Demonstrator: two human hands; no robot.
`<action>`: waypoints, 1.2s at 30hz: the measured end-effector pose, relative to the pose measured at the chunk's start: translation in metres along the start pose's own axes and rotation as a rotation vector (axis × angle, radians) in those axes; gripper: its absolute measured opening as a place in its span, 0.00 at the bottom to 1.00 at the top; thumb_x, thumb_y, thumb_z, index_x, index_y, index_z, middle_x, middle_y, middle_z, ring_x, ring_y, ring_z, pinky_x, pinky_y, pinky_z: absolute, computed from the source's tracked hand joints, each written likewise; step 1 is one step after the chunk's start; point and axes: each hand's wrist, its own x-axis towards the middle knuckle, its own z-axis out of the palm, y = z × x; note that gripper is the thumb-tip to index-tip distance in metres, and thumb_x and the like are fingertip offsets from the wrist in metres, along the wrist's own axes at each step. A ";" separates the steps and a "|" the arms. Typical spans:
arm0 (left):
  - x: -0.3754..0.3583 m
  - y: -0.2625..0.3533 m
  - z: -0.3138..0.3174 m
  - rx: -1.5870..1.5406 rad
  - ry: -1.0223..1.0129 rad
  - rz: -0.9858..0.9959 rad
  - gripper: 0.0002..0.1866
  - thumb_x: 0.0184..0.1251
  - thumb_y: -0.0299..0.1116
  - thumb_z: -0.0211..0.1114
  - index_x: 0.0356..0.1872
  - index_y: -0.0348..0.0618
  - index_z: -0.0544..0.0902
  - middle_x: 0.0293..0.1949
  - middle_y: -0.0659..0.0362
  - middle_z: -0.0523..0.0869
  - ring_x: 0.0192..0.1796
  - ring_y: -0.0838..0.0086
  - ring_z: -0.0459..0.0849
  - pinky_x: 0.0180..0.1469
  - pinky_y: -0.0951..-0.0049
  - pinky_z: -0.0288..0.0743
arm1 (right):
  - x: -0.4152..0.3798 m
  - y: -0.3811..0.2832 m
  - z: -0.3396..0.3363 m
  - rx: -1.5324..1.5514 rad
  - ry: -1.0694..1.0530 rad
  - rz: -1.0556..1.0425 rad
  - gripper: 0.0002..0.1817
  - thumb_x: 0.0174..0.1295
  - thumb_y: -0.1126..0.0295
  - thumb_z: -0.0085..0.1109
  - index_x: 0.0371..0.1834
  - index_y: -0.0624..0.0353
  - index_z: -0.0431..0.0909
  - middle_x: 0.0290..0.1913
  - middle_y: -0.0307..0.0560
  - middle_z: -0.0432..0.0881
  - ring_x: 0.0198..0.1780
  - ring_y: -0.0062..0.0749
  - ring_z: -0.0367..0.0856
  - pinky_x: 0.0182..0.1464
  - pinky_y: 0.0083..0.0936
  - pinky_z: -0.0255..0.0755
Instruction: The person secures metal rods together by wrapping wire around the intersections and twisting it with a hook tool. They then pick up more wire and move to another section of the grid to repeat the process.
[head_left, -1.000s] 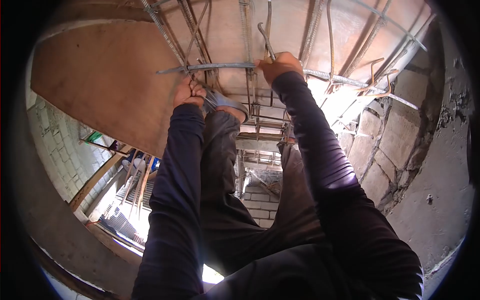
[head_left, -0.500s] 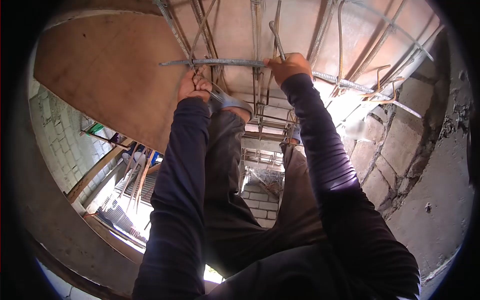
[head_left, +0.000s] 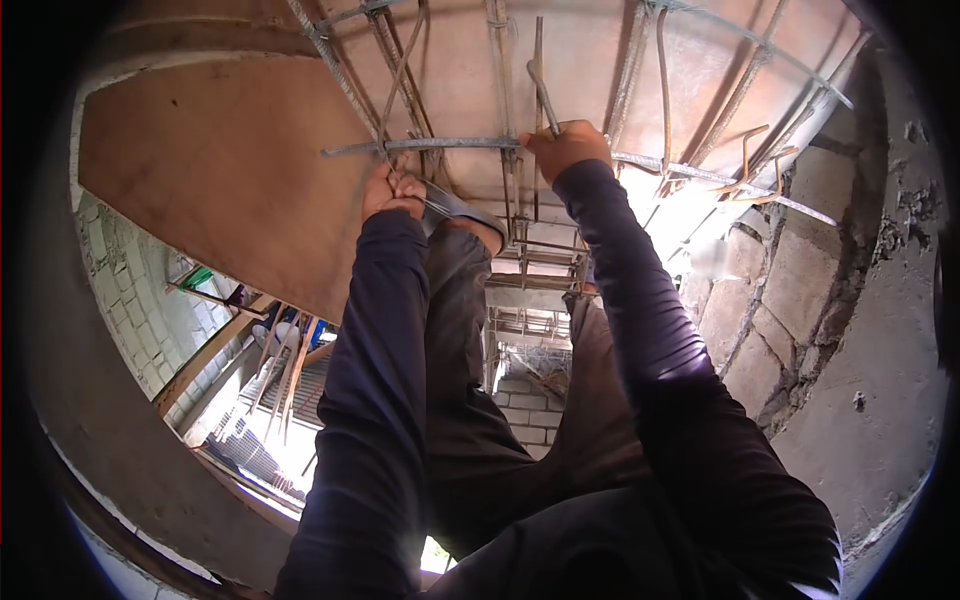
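Several thin wires [head_left: 432,203] are clamped in the curled fingers of the left hand [head_left: 393,193], their strands running out toward the grey shoe [head_left: 482,222]. That hand is just below the spot where the grey crossbar [head_left: 440,143] meets a slanting bar [head_left: 352,88]; whether the fingertips touch either bar, I cannot tell. The right hand [head_left: 570,150] is shut in a fist round a bent-ended rod [head_left: 543,97], whose hooked end juts up above the knuckles. Its thumb side is right at the crossbar, but the fist hides whether the bar is gripped too.

Both arms, in dark sleeves, reach up and away from the body. The left forearm stands nearly upright, palm side partly showing, while the right slants inward with the back of the hand up.

Upright bars [head_left: 505,90] line the pale panel [head_left: 575,50] beyond the hands. To the right of the fist, a ribbed bar [head_left: 720,178] slopes down past some bent bar ends [head_left: 745,165] toward the stone wall [head_left: 805,275]. A broad brown panel [head_left: 220,170] lies left of the left hand. The left hand and its wires cover part of the shoe. Between the dark trouser legs [head_left: 460,370], more bars [head_left: 530,320] and pale blocks [head_left: 525,415] show below.
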 end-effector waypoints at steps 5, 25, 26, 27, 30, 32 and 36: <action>-0.010 0.000 0.008 0.022 0.012 -0.006 0.13 0.79 0.41 0.57 0.41 0.41 0.80 0.15 0.70 0.63 0.15 0.81 0.61 0.20 0.78 0.61 | -0.012 -0.013 -0.013 -0.034 -0.085 0.067 0.27 0.60 0.47 0.72 0.41 0.65 0.88 0.43 0.59 0.89 0.48 0.48 0.89 0.53 0.34 0.81; -0.041 0.010 -0.032 0.439 0.577 0.165 0.07 0.76 0.36 0.58 0.43 0.47 0.82 0.22 0.66 0.68 0.17 0.77 0.61 0.22 0.74 0.57 | -0.009 0.006 -0.007 -0.046 0.039 -0.023 0.30 0.57 0.46 0.72 0.43 0.67 0.87 0.45 0.65 0.88 0.50 0.55 0.88 0.55 0.39 0.80; -0.046 0.012 -0.039 0.387 0.582 0.166 0.06 0.76 0.35 0.59 0.42 0.47 0.81 0.23 0.66 0.69 0.18 0.77 0.61 0.23 0.74 0.57 | -0.008 0.012 -0.003 -0.040 0.084 -0.096 0.29 0.56 0.46 0.72 0.43 0.66 0.87 0.45 0.63 0.88 0.50 0.55 0.88 0.55 0.39 0.80; -0.057 0.014 -0.038 0.362 0.569 0.174 0.05 0.76 0.33 0.59 0.42 0.46 0.81 0.23 0.65 0.69 0.18 0.77 0.61 0.23 0.74 0.57 | -0.011 0.013 -0.004 -0.037 0.132 -0.176 0.29 0.56 0.46 0.72 0.43 0.65 0.87 0.46 0.62 0.89 0.50 0.56 0.87 0.54 0.40 0.80; -0.129 0.012 0.009 0.458 0.437 0.245 0.05 0.76 0.34 0.61 0.41 0.45 0.80 0.24 0.65 0.70 0.19 0.78 0.62 0.23 0.75 0.56 | -0.062 0.020 -0.019 0.166 0.382 -0.350 0.27 0.58 0.46 0.70 0.49 0.58 0.87 0.48 0.60 0.88 0.50 0.55 0.87 0.53 0.39 0.80; -0.185 0.003 0.040 0.544 0.343 0.299 0.07 0.76 0.36 0.62 0.40 0.44 0.80 0.24 0.66 0.71 0.19 0.80 0.63 0.23 0.77 0.54 | -0.056 0.075 0.013 0.060 0.616 -0.687 0.21 0.63 0.53 0.68 0.50 0.57 0.85 0.41 0.58 0.87 0.41 0.53 0.85 0.45 0.43 0.79; -0.288 -0.038 0.056 1.160 -0.125 0.524 0.17 0.80 0.46 0.61 0.35 0.45 0.84 0.20 0.70 0.69 0.20 0.84 0.64 0.22 0.77 0.52 | -0.203 0.092 -0.050 0.192 0.322 -0.594 0.11 0.71 0.61 0.63 0.43 0.57 0.88 0.32 0.48 0.89 0.34 0.40 0.88 0.37 0.30 0.79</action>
